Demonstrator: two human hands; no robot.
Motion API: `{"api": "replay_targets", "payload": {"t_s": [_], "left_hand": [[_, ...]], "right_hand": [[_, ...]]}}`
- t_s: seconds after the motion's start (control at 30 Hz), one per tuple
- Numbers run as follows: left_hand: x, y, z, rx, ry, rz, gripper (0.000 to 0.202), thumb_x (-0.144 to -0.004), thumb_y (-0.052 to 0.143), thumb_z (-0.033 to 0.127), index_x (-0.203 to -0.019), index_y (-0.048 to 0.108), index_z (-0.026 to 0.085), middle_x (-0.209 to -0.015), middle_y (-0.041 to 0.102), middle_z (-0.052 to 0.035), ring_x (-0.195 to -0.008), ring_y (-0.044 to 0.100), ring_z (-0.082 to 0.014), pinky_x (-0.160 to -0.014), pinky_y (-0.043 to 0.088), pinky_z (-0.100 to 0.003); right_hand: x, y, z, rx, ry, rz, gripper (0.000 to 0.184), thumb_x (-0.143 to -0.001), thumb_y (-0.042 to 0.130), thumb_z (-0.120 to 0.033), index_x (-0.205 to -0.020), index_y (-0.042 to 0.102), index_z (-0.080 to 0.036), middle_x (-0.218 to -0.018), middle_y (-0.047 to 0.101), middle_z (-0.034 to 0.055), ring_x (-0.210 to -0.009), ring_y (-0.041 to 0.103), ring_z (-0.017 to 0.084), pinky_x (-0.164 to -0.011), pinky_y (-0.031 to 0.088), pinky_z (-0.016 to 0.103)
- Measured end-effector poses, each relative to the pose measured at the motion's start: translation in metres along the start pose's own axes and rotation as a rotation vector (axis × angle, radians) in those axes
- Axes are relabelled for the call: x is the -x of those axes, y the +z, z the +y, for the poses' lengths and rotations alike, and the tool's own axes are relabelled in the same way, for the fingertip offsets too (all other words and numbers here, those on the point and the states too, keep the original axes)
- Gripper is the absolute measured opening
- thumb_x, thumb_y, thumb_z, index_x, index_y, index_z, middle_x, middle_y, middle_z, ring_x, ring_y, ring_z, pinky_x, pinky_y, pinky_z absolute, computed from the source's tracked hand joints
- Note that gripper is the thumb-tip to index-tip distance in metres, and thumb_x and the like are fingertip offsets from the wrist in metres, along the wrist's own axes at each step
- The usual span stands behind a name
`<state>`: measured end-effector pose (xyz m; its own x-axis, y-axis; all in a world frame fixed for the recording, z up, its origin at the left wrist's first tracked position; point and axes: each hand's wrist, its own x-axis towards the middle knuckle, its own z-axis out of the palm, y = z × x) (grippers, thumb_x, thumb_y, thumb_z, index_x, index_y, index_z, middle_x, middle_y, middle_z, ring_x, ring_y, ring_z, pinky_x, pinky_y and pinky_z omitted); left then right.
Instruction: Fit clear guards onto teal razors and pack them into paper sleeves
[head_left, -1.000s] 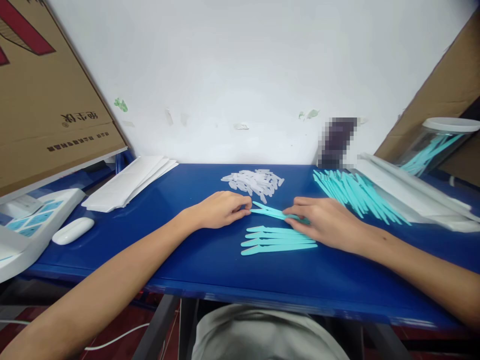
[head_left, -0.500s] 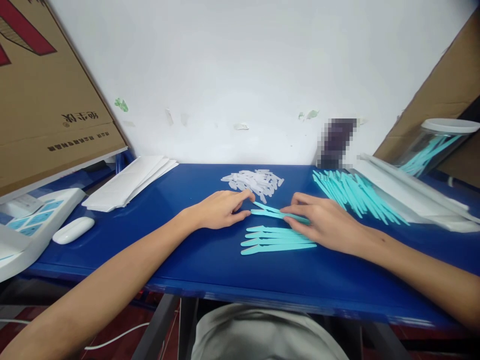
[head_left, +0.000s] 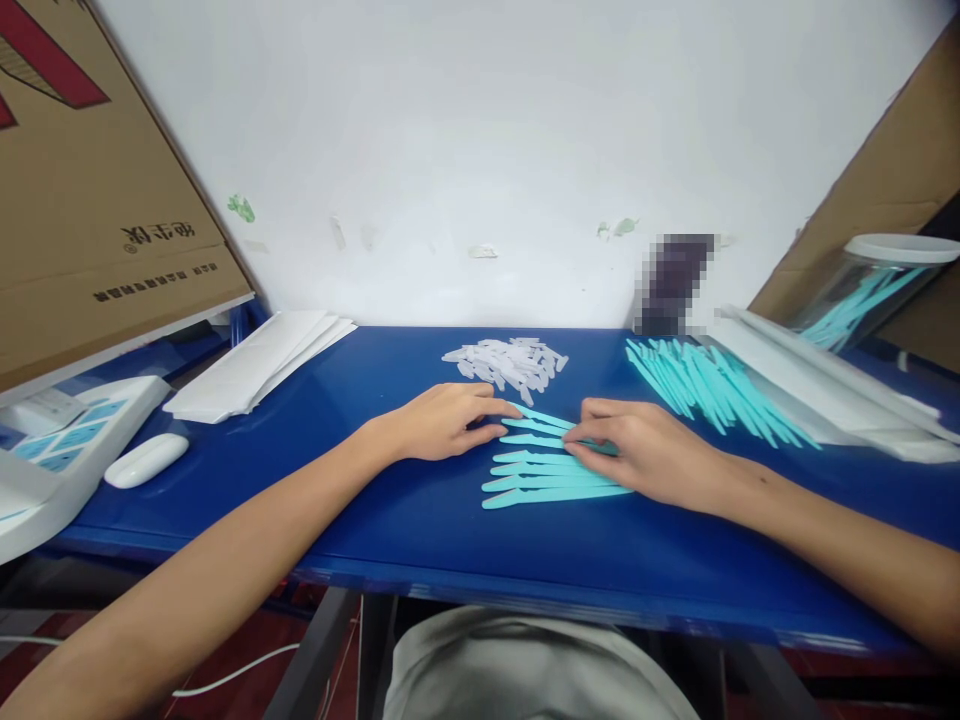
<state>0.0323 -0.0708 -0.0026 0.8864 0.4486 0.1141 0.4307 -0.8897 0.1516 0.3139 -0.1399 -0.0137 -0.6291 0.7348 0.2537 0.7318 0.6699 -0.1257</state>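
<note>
Several turquoise eyebrow razors [head_left: 555, 490] lie side by side on the blue table, blade ends to the left. Just beyond that row, my right hand [head_left: 630, 440] pinches the handles of a few more eyebrow razors [head_left: 538, 424], which fan out to the left from its fingertips. My left hand [head_left: 450, 420] has its index finger and thumb closed on the blade ends of the upper ones. Behind my hands is a loose pile of small whitish translucent blade caps [head_left: 517, 365]. The handle ends under my right hand are hidden.
A heap of turquoise razors [head_left: 712, 390] lies at the right beside white plastic sleeves [head_left: 825, 390] and a clear jar [head_left: 862, 295]. To the left are flat white packets [head_left: 255, 370], a white oval case [head_left: 147, 461] and a white device [head_left: 90, 450]. Cardboard [head_left: 97, 190] flanks the table.
The razors in my right hand have spread apart, one lower blade end now nearer the row. My left fingertips have shifted slightly right along the blade ends.
</note>
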Motion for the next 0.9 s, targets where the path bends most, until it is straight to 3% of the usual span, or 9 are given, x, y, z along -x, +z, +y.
{"api": "replay_targets", "payload": {"t_s": [0.13,0.33,0.43,0.53,0.67,0.77,0.9], "left_hand": [[0.0,0.0,0.0,0.001,-0.01,0.0,0.039,-0.108,0.04,0.037,-0.138,0.061,0.024,-0.102,0.063,-0.0074,-0.089,0.061,-0.02,-0.078,0.044,-0.029],[0.0,0.001,-0.004,0.004,-0.052,0.017,0.042,-0.109,0.034,0.037,-0.139,0.058,0.022,-0.107,0.063,-0.0088,-0.095,0.061,-0.022,-0.083,0.044,-0.031],[0.0,0.001,-0.003,-0.003,-0.054,0.011,0.045,-0.109,0.032,0.038,-0.143,0.056,0.022,-0.105,0.06,-0.0087,-0.097,0.058,-0.0226,-0.084,0.043,-0.032],[-0.001,0.001,0.0,-0.026,-0.06,0.002,0.048,-0.108,0.031,0.038,-0.149,0.052,0.022,-0.106,0.056,-0.0097,-0.1,0.054,-0.0243,-0.09,0.041,-0.035],[-0.001,0.003,0.001,-0.037,-0.088,-0.01,0.05,-0.109,0.03,0.04,-0.149,0.053,0.022,-0.106,0.054,-0.0105,-0.101,0.05,-0.0256,-0.092,0.038,-0.039],[-0.001,0.003,-0.002,-0.042,-0.099,0.032,0.048,-0.109,0.03,0.042,-0.138,0.063,0.023,-0.104,0.054,-0.0098,-0.099,0.05,-0.0252,-0.087,0.037,-0.038],[-0.002,0.003,-0.01,-0.089,-0.126,0.109,0.041,-0.107,0.04,0.041,-0.115,0.076,0.024,-0.097,0.057,-0.0083,-0.094,0.052,-0.0242,-0.082,0.036,-0.037]], "right_hand": [[0.0,-0.001,0.0,0.032,0.021,-0.02,0.032,-0.102,0.048,-0.031,-0.107,0.077,-0.019,-0.08,0.061,0.004,-0.063,0.058,0.015,-0.058,0.039,0.027],[0.0,-0.004,-0.005,-0.014,-0.011,-0.06,0.038,-0.105,0.043,-0.034,-0.103,0.078,-0.02,-0.078,0.06,0.0039,-0.062,0.058,0.014,-0.058,0.039,0.027],[-0.001,-0.008,-0.002,0.029,0.006,-0.016,0.042,-0.106,0.039,-0.037,-0.113,0.077,-0.02,-0.085,0.066,0.0064,-0.07,0.063,0.016,-0.062,0.043,0.028],[-0.001,-0.015,0.018,0.21,0.158,0.059,0.045,-0.105,0.037,-0.04,-0.121,0.074,-0.019,-0.103,0.072,0.011,-0.083,0.068,0.023,-0.066,0.045,0.032],[0.005,-0.027,0.062,0.445,0.486,-0.001,0.044,-0.098,0.044,-0.047,-0.113,0.075,-0.019,-0.109,0.073,0.015,-0.085,0.068,0.03,-0.062,0.042,0.035],[0.009,-0.034,0.087,0.463,0.657,-0.101,0.042,-0.094,0.049,-0.051,-0.103,0.075,-0.019,-0.107,0.073,0.017,-0.086,0.066,0.033,-0.061,0.041,0.036],[0.01,-0.036,0.098,0.412,0.757,-0.147,0.04,-0.092,0.05,-0.052,-0.089,0.073,-0.02,-0.099,0.073,0.016,-0.085,0.065,0.032,-0.06,0.04,0.036]]}}
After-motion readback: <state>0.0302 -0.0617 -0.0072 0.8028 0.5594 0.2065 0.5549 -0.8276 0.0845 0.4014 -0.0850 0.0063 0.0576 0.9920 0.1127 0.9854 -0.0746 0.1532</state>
